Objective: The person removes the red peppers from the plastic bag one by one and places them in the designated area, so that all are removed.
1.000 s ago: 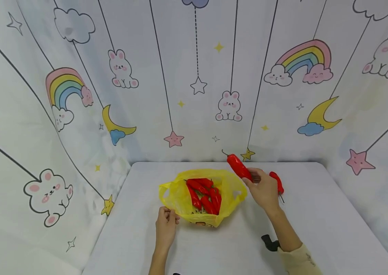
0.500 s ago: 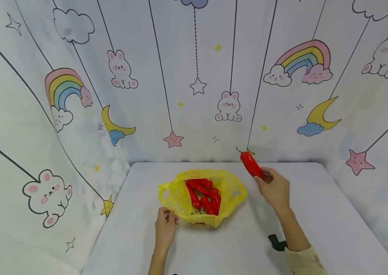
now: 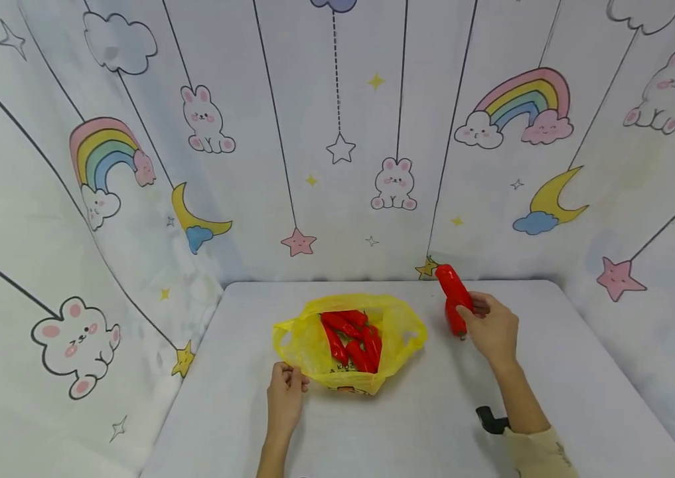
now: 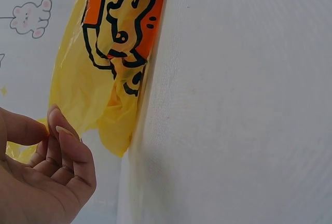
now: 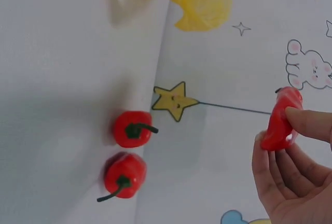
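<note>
My left hand (image 3: 287,398) pinches the near left edge of a yellow plastic bag (image 3: 307,342) between thumb and fingers. The open-mouthed bag has several red chili peppers (image 3: 356,338) inside, and a cartoon print faces me in the left wrist view. My right hand (image 3: 494,325) holds a red chili pepper (image 3: 450,280) by its lower end, raised above the table and tilted. Two more peppers lie on the table in the right wrist view: one pepper (image 5: 132,128) closer to the bag, another pepper (image 5: 126,175) beside it, both with green stems.
The white table (image 3: 397,431) ends at a cloth backdrop (image 3: 337,199) printed with rabbits, stars and rainbows. A black object (image 3: 490,421), apparently part of the wrist gear, is beside the right wrist.
My right hand has moved rightward, away from the bag, with the chili pepper still held. A pepper on the table now shows behind the held one. The left hand keeps its hold.
</note>
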Demonstrator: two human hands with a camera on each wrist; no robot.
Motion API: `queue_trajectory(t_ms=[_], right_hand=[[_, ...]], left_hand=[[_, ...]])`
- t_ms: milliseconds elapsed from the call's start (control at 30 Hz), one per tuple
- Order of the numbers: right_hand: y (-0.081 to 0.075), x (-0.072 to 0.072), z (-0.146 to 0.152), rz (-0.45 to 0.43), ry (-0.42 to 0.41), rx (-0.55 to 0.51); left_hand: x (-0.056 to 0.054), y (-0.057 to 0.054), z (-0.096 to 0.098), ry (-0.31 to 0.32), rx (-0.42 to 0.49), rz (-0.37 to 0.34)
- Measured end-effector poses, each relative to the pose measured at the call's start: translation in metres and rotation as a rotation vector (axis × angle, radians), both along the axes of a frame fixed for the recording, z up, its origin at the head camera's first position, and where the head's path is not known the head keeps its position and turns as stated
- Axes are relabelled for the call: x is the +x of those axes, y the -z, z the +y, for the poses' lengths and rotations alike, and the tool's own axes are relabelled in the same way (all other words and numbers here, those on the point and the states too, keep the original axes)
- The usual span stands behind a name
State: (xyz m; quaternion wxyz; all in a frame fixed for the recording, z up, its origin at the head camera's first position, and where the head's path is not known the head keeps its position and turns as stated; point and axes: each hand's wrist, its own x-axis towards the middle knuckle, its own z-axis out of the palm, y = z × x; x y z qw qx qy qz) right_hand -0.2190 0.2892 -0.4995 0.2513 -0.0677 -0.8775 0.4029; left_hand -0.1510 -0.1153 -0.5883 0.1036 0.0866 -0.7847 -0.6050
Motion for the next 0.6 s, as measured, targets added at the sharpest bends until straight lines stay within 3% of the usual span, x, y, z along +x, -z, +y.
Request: queue_trajectory(t_ms=[367, 600], right_hand=[[0.008, -0.001, 0.028, -0.020, 0.080, -0.025], [0.019, -0.001, 0.041, -0.080, 0.114, -0.017]], left_hand=[[0.000, 0.000, -0.003, -0.005, 0.001, 0.000], [-0.001, 0.001, -0.003, 0.004, 0.010, 0.004]])
